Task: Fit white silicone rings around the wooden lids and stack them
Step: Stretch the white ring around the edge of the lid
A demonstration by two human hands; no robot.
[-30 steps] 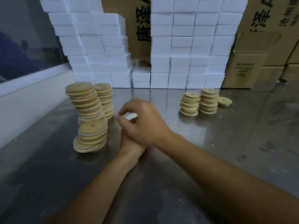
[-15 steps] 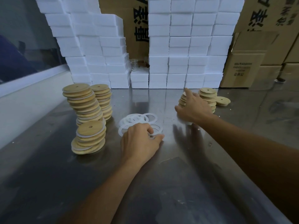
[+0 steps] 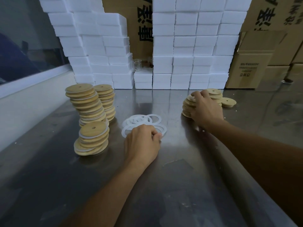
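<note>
A loose pile of white silicone rings (image 3: 144,122) lies mid-table on the steel table (image 3: 180,185); the left hand (image 3: 141,143) rests on its near edge, fingers curled, pinching a ring. The right hand (image 3: 205,108) grips the top of a bare wooden-lid stack (image 3: 188,106) toward the right. Ringed lid stacks (image 3: 91,112) stand left, white boxes (image 3: 185,46) along the far edge.

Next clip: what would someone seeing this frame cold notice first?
Probably the two hands at work on the steel table: the left hand pinches at a loose pile of white silicone rings in the middle, while the right hand grips a short stack of bare wooden lids further right. Next, the leaning stacks of ringed lids at left, and the wall of white boxes behind.
</note>
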